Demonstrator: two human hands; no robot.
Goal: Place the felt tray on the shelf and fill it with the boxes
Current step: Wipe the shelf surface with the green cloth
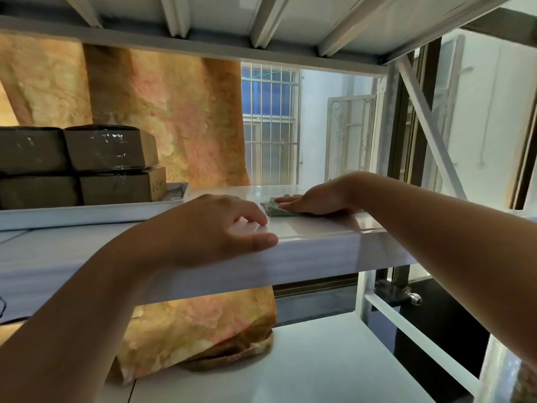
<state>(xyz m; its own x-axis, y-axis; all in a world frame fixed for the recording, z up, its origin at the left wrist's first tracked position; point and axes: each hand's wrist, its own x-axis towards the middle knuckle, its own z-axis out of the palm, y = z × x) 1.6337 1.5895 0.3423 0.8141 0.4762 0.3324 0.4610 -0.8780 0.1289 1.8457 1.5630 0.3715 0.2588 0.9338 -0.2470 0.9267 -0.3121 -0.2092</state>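
Observation:
A white metal shelf (313, 242) runs across the view at chest height. My right hand (316, 200) lies flat, palm down, on a grey-green felt piece (271, 209) that rests on the shelf top; only its left end shows beyond my fingers. My left hand (223, 228) rests on the shelf's front edge, fingers curled and apart, holding nothing. Several brown boxes (107, 152) wrapped in clear tape are stacked in two layers at the left, standing in a white tray (87, 212).
An orange patterned curtain (174, 117) hangs behind the shelf and bunches on the lower shelf (290, 359). A barred window (270, 123) shows behind. A diagonal white brace (430, 126) and uprights frame the right side. Another shelf's underside (203, 18) is overhead.

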